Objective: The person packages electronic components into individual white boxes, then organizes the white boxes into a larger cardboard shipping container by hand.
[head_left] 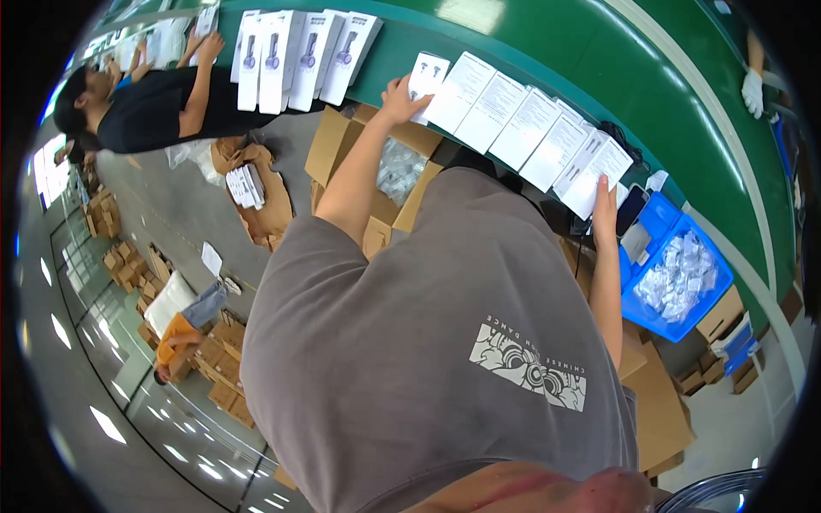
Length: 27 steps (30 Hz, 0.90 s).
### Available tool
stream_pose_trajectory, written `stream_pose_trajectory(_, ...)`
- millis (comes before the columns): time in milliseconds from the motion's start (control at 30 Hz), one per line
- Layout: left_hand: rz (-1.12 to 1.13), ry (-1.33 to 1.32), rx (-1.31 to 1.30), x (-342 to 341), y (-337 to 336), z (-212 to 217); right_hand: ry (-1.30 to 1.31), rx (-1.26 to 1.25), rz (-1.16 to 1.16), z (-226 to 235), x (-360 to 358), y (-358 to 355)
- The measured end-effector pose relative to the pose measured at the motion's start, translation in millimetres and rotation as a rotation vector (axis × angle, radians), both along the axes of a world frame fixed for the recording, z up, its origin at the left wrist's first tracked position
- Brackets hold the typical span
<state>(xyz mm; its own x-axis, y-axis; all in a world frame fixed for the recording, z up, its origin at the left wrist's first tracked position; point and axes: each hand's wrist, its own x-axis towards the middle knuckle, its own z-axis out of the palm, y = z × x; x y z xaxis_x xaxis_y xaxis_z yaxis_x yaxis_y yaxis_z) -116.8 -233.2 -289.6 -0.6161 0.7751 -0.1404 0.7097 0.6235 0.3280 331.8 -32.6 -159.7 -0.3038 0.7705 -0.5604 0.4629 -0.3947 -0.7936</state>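
A slanted row of white printed boxes (pixel 527 128) lies along the near edge of the green bench, between my two hands. At the row's left end my left hand (pixel 400 103) is closed on a white box with small dark pictures (pixel 428 77), its fingers curled at the box's left side. My right hand (pixel 605 209) is closed against the rightmost white box (pixel 601 175), with fingertips on its right edge. Part of the right hand's grip is hidden.
Upright white boxes (pixel 295 60) stand farther left on the green bench (pixel 547 30). A blue bin (pixel 723 282) of clear plastic packets sits at right, by a dark phone (pixel 631 209). An open carton (pixel 329 150) stands below my left arm. Co-workers are at left.
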Motion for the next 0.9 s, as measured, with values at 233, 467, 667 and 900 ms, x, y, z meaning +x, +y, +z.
stream_pose_trajectory(233, 0.244, -0.652, 0.123, -24.9, -15.7, 38.6, 0.026, -0.088, -0.039, 21.6, -12.3, -0.4)
stream_pose_trajectory(467, 0.229, -0.816, 0.476, 14.5, 36.9, 181.0, 0.101, -0.122, -0.068, 5.7, 2.0, -1.2)
stream_pose_trajectory(667, -0.246, -0.466, 0.128, 212.0, 124.3, 193.3, 0.184, -0.142, -0.04, -9.0, 0.2, 3.5)
stream_pose_trajectory(900, -0.255, -0.593, 0.11, 224.0, 107.3, 164.5, 0.218, -0.181, -0.093, -11.0, 8.4, -3.2)
